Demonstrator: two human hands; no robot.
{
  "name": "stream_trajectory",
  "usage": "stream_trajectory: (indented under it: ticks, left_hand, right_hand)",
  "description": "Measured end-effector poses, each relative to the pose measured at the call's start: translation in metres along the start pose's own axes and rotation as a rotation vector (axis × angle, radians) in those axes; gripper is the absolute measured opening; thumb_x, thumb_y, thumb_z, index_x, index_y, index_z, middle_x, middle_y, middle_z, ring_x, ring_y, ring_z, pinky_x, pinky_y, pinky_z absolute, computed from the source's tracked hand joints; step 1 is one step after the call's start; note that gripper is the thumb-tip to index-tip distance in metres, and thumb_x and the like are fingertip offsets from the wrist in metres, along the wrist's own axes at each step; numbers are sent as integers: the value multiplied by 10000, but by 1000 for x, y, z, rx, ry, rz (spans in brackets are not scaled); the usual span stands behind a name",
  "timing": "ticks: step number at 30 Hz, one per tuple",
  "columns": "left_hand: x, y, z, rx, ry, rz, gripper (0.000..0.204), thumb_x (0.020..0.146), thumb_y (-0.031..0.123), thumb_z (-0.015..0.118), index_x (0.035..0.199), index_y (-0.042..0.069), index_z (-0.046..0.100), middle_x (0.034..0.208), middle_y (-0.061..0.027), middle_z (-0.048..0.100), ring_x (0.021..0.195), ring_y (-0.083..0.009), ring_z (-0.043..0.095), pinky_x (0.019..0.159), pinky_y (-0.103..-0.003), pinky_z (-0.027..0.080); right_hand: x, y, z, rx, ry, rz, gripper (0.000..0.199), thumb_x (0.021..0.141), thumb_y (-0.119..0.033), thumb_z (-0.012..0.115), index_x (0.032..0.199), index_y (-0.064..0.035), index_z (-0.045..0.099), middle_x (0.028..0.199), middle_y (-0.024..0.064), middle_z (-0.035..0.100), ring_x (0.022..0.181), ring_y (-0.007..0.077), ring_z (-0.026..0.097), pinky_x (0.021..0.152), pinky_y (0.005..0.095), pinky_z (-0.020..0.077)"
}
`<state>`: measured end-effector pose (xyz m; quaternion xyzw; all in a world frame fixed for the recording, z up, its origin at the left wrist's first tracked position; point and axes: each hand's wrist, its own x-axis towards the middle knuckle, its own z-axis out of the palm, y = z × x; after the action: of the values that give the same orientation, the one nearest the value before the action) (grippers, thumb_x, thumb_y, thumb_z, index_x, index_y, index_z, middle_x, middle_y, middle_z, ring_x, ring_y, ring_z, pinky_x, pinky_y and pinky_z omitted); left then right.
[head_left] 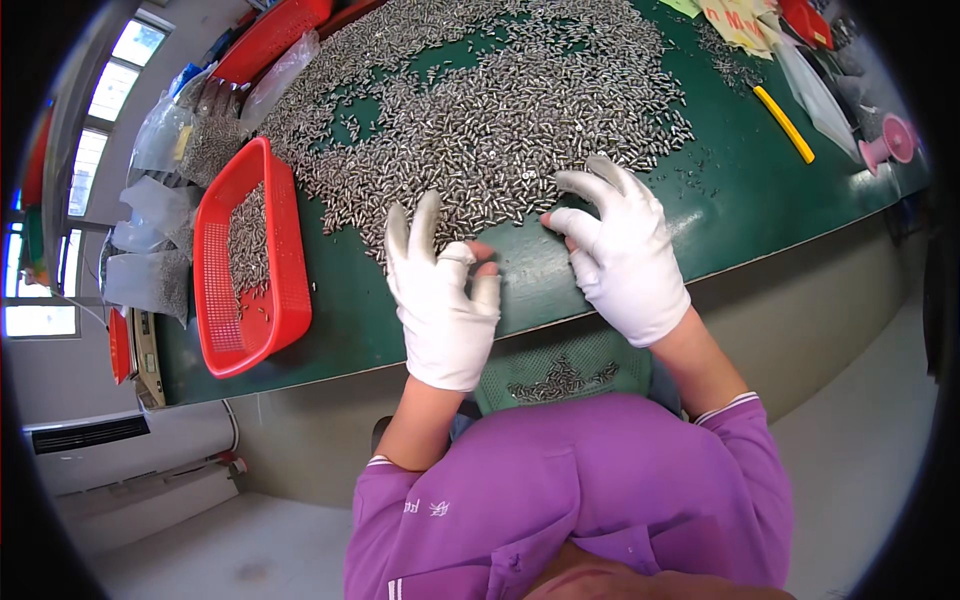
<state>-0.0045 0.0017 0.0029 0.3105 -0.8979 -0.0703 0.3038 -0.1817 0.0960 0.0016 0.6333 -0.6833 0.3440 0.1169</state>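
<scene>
Raking: both gloved hands, left hand [443, 300] and right hand [622, 262], fingers spread, gripping nothing, at metal pins [500, 120].
Risk: pins could spill past desk [760, 200] edge, missing green tray [560, 378].

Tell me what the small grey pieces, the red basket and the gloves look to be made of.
Small grey pieces: likely metal; silvery with bright glints.
Red basket: apparently moulded plastic; uniform glossy colour, fine mesh walls.
Gloves on the left hand and right hand: seemingly white knit fabric, matte and creased; fingertips appear cut away.
</scene>
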Motion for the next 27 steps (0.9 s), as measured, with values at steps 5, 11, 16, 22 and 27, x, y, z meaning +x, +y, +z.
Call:
stream_trajectory:
  ticks: [5, 11, 16, 22, 27]
  left_hand:
    - [-12, -13, -5, 141, 45, -50, 180, 701, 76, 718, 840, 86, 604, 1374, -202, 464, 1272, -486, 398, 1031, -568, 350]
    - [-6, -2, -4, 128, 0, -32, 188, 729, 44, 710, 899, 74, 636, 1404, -162, 469, 1304, -464, 393, 1045, -519, 359]
    - [-3, 17, 0, 77, -112, 64, 248, 714, 44, 707, 956, 86, 675, 1411, -144, 471, 1328, -458, 373, 1050, -510, 357]
    - [-13, -1, -3, 76, 76, -35, 226, 696, -12, 690, 875, 57, 571, 1392, -195, 466, 1308, -476, 391, 1035, -531, 367]
    - [-15, -7, -10, 134, 2, -24, 188, 697, 54, 701, 875, 59, 643, 1340, -185, 499, 1258, -485, 402, 1010, -578, 369]
  right_hand:
    - [4, -1, 0, -29, -33, 2, 223, 703, -89, 641, 923, -120, 660, 1160, 112, 590, 1147, 363, 509, 963, 480, 437]
    - [9, -2, 0, -5, -60, -33, 199, 710, -98, 635, 906, -117, 667, 1150, 115, 593, 1151, 356, 510, 960, 472, 442]
    - [12, -4, 3, -11, -47, -31, 183, 708, -100, 636, 885, -116, 679, 1132, 116, 599, 1139, 350, 518, 949, 458, 456]
    - [11, -3, 5, -19, -50, -58, 183, 704, -90, 637, 876, -134, 682, 1144, 116, 599, 1129, 365, 524, 944, 475, 458]
    - [11, -2, 3, 25, -52, -50, 190, 709, -86, 635, 885, -138, 681, 1156, 118, 593, 1134, 372, 527, 954, 484, 453]
